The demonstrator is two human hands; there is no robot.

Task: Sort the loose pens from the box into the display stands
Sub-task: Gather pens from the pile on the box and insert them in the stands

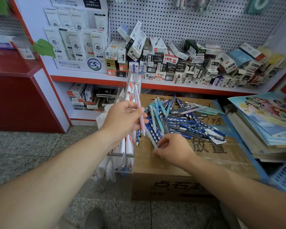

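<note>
Pink pen pinched in left hand fingers; right hand fingers curled round white pen in pile.

A cardboard box sits on the floor before the shelf, with the loose pens heaped on its top. The display stand stands against the box's left side. The left hand holds a pen over the stand, and the right hand grips a second pen at the heap's near edge. Small cartons crowd the shelf behind, and a stack of books lies right of the box.
</note>
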